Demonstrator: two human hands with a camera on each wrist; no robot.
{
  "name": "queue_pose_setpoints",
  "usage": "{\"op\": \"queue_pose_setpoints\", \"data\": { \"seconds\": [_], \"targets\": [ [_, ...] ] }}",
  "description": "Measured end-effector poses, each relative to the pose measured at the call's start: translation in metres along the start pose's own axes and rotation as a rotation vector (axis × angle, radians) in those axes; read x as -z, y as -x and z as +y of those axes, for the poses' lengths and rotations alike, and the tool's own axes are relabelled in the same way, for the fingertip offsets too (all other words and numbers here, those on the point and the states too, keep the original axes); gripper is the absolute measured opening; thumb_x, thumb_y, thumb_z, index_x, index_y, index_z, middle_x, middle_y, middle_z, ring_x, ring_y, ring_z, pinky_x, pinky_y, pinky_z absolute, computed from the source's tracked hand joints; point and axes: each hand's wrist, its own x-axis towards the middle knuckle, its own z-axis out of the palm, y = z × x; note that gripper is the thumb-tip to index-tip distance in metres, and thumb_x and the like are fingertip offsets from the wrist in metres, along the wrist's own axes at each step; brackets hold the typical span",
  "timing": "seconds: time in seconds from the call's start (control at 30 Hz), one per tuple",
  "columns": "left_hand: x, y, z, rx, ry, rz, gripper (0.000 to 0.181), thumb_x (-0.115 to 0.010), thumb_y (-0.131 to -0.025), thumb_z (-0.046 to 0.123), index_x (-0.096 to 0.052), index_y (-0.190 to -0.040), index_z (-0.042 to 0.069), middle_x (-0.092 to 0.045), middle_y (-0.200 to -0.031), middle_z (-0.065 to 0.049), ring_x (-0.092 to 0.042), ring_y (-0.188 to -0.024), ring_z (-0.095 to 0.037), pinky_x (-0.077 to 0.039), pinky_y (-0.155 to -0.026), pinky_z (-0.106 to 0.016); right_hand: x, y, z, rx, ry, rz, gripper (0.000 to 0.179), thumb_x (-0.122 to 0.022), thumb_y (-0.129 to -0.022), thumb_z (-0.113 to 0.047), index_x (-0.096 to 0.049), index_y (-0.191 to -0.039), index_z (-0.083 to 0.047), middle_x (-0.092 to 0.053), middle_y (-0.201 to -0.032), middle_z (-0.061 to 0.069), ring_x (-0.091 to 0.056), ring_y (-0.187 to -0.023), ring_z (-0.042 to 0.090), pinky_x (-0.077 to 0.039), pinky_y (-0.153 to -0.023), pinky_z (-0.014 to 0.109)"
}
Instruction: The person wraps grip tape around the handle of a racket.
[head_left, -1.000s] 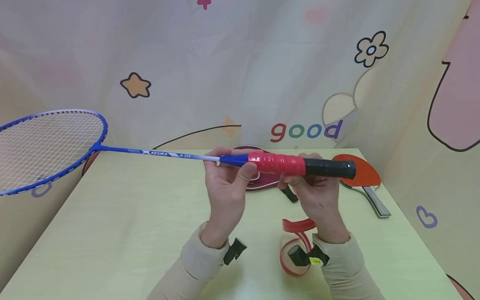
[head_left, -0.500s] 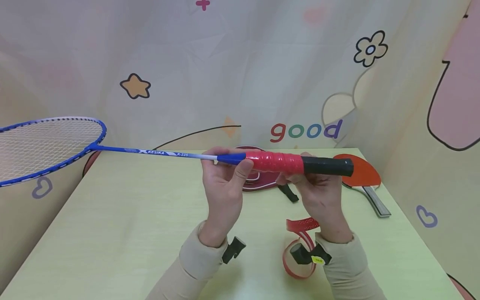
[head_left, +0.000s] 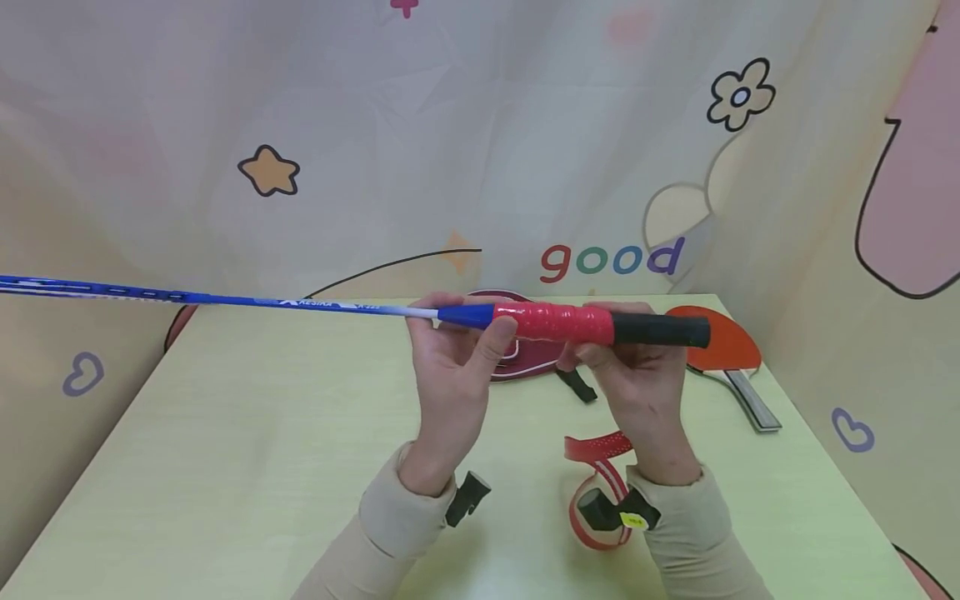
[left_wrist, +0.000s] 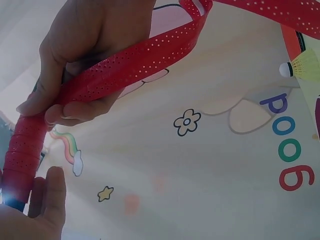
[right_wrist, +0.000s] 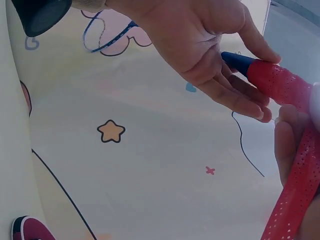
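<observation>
Red tape pinched by right hand, fingers bent, wound round handle of blue badminton racket. Left hand closed on handle's blue-cone end, thumb in front, fingers behind. Racket held above surface, shaft pointing past left edge, black butt bare. Loose tape curling below right hand. Orange paddle beside right edge; maroon item near far edge.

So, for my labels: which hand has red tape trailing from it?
The right hand, pinching perforated overgrip tape; the left hand holds the badminton racket near its blue cone.
</observation>
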Motion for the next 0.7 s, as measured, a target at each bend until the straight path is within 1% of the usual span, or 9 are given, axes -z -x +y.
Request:
{"op": "queue_pose_setpoints", "data": {
  "seconds": [0.1, 0.17, 0.3, 0.4, 0.57, 0.7],
  "targets": [
    [-0.0015, -0.0005, 0.0004, -0.042, 0.04, -0.064, 0.053, -0.069, -0.091, 0.017, -0.026, -0.122, 0.013, -0.059, -0.122, -0.014, -0.058, -0.115, -0.035, -0.05, -0.097, -0.043, -0.0001, 0.0, -0.0001, -0.024, 0.027, 0.016, 0.035, -0.073, -0.087, -0.009, -0.058, -0.114, 0.007, -0.07, -0.083, 0.013, -0.07, -0.072, 0.024, -0.058, -0.077, 0.035],
    [-0.0017, -0.0008, 0.0004, -0.064, 0.045, -0.083, 0.052, -0.068, -0.092, 0.014, -0.026, -0.123, 0.013, -0.06, -0.123, -0.015, -0.056, -0.117, -0.04, -0.048, -0.099, -0.046, -0.0003, 0.0004, 0.0, -0.034, 0.029, 0.021, 0.035, -0.073, -0.087, -0.011, -0.058, -0.113, 0.007, -0.07, -0.082, 0.013, -0.07, -0.071, 0.024, -0.058, -0.077, 0.034],
    [-0.0001, 0.0003, 0.0004, -0.065, -0.017, -0.053, 0.054, -0.069, -0.091, 0.022, -0.026, -0.122, 0.014, -0.062, -0.119, -0.011, -0.058, -0.113, -0.036, -0.052, -0.093, -0.038, -0.0011, 0.0003, 0.0007, -0.047, -0.005, 0.016, 0.035, -0.074, -0.085, -0.011, -0.059, -0.112, 0.006, -0.07, -0.08, 0.013, -0.07, -0.07, 0.024, -0.058, -0.077, 0.034],
    [0.0013, 0.0006, -0.0002, -0.061, -0.028, -0.045, 0.055, -0.069, -0.09, 0.023, -0.025, -0.122, 0.013, -0.062, -0.119, -0.012, -0.058, -0.112, -0.034, -0.054, -0.09, -0.035, -0.0017, -0.0006, 0.0011, -0.051, -0.027, 0.013, 0.034, -0.075, -0.085, -0.009, -0.059, -0.111, 0.007, -0.069, -0.078, 0.013, -0.07, -0.068, 0.024, -0.059, -0.075, 0.034],
    [0.0028, 0.0004, -0.0018, -0.064, -0.04, -0.04, 0.054, -0.069, -0.09, 0.023, -0.026, -0.121, 0.012, -0.061, -0.118, -0.015, -0.059, -0.11, -0.034, -0.055, -0.089, -0.035, -0.0018, -0.0008, 0.0008, -0.051, -0.022, 0.011, 0.034, -0.075, -0.084, -0.009, -0.059, -0.11, 0.006, -0.07, -0.078, 0.012, -0.07, -0.067, 0.024, -0.059, -0.075, 0.033],
    [0.0031, 0.0003, -0.002, -0.066, -0.06, -0.029, 0.054, -0.069, -0.09, 0.025, -0.026, -0.12, 0.011, -0.061, -0.118, -0.015, -0.059, -0.111, -0.035, -0.054, -0.091, -0.038, -0.0015, -0.0011, 0.0007, -0.048, -0.017, -0.002, 0.035, -0.075, -0.085, -0.009, -0.059, -0.112, 0.006, -0.07, -0.079, 0.012, -0.07, -0.068, 0.024, -0.058, -0.076, 0.033]
  ]
}}
